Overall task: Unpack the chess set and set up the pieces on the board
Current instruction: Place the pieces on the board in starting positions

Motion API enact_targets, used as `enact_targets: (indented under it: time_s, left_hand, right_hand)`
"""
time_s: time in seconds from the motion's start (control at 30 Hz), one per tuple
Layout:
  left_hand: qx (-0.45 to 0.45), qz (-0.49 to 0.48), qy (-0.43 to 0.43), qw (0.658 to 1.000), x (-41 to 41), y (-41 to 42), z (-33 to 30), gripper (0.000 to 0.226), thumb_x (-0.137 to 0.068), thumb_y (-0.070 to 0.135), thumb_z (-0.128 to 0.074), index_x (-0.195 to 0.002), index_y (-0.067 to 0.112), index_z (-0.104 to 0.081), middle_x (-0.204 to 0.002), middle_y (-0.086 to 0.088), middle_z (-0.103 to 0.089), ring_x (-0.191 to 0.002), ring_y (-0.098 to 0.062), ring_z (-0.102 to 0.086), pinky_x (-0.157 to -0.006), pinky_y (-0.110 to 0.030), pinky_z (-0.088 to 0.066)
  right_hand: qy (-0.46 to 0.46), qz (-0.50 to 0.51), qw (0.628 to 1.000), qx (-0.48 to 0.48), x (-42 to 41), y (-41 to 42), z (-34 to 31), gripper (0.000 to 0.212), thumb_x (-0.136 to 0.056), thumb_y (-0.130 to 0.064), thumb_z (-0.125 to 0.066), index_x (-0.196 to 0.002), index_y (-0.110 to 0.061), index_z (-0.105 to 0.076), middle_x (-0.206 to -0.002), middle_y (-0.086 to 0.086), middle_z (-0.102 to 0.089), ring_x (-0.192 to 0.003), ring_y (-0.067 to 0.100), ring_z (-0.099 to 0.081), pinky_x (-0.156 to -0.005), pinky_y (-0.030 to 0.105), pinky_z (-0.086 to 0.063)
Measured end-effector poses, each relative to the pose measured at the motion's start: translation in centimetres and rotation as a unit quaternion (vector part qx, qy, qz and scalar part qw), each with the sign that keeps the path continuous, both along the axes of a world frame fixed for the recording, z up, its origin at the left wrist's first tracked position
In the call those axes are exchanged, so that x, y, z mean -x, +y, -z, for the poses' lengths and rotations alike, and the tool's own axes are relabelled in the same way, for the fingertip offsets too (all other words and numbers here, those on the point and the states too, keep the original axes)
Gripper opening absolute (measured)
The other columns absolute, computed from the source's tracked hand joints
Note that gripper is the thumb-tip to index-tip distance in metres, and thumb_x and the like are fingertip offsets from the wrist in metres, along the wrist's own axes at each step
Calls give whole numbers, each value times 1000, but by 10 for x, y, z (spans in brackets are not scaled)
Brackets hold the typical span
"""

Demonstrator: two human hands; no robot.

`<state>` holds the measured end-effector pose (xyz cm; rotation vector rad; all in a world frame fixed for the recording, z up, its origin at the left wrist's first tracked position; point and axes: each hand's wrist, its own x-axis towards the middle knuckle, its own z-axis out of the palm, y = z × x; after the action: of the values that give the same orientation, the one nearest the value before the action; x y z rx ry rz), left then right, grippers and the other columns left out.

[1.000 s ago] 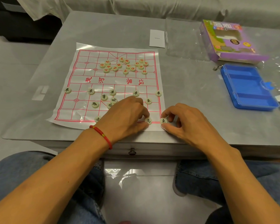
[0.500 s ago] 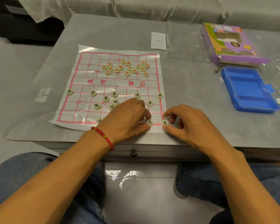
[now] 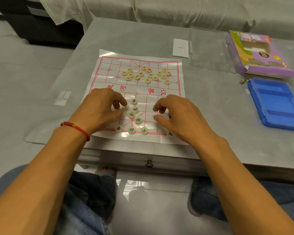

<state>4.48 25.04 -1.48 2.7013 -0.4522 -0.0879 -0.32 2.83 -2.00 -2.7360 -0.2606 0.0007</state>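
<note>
Grey surface (image 3: 143,36) carries the board (image 3: 139,99). Left hand (image 3: 100,111) pinches a black-marked piece (image 3: 125,107); right hand (image 3: 175,116) hovers curled, contents undeterminable. Recommend seating each piece squarely on a line crossing; red pieces (image 3: 147,74) remain clustered.

The board (image 3: 139,92) is a thin glossy plastic sheet that catches glare, printed with red lines. The pieces (image 3: 147,74) look like smooth cream plastic discs. The table (image 3: 143,38) has a matt grey stone-like top. The case (image 3: 277,103) is glossy blue plastic; the box (image 3: 260,56) is printed purple cardboard.
</note>
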Motion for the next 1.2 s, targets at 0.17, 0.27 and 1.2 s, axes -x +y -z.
enact_targets:
  time_s: [0.17,0.27,1.2]
  left_hand:
    - [-14,-18,5,1000,-3,8,2,31,-85,25,-71,-115,21,-69,-109,-2,-68,-81,-12,-50,-92,-36,-49]
    - [-17,-36,7,999,-7,13,1,31,-85,24,-71,-116,21,-68,-108,-3,-67,-81,-14,-51,-92,-37,-49]
    - [-2,-116,11,993,1,50,-9,27,-92,20,-62,-119,21,-66,-120,-7,-65,-88,-22,-57,-91,-44,-51]
  right_hand:
    - [-1,-37,999,24,-25,29,8,24,-93,-34,-65,-117,-30,-66,-106,-7,-65,-95,15,-61,-84,39,-55]
    - [-3,-54,998,37,-39,41,10,26,-92,-27,-66,-117,-34,-67,-104,-6,-65,-92,17,-61,-81,41,-56]
    - [27,-8,999,-20,26,29,-15,23,-85,-50,-69,-99,-36,-59,-106,-16,-55,-75,1,-47,-81,26,-51]
